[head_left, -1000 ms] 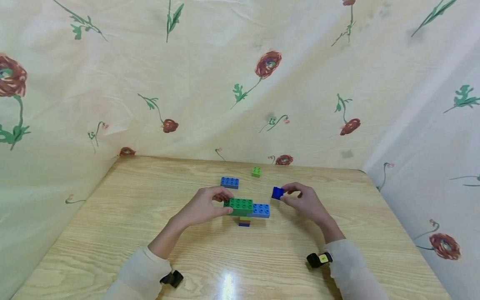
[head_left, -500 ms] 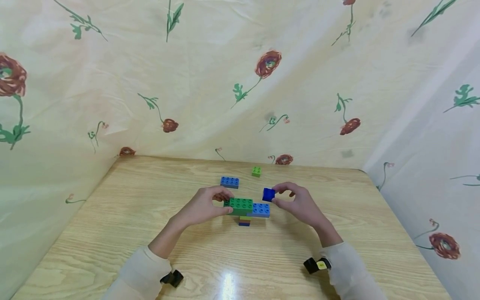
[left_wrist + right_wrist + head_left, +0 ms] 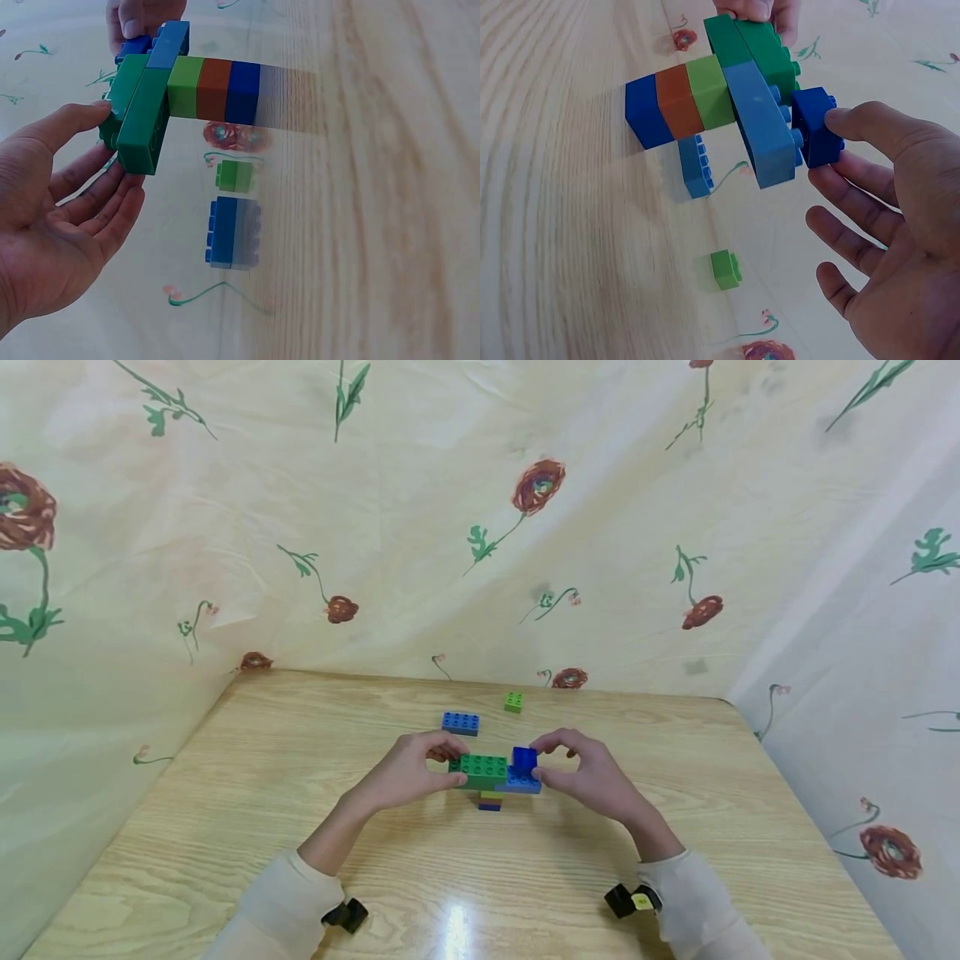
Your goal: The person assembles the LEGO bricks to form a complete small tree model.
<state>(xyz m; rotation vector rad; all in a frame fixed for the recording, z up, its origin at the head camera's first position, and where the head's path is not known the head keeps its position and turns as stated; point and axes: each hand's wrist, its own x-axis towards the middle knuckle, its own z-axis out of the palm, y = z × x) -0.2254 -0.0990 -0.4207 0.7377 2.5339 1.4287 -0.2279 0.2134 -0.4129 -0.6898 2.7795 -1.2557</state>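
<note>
Wooden table [image 3: 225, 827] with scattered bricks [image 3: 461, 722]

Loose blue brick [image 3: 461, 722], small green brick [image 3: 513, 702], table [image 3: 225, 827].

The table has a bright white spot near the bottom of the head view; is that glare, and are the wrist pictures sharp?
Head view: yes, lamp glare on the table. Both wrist views: bricks sharp, wood grain streaked and stretched by the wide lens.

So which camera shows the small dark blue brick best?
The right wrist view: the dark blue brick fills it, pressed against the light blue brick. Head view shows it small; left wrist view shows only a sliver.
</note>
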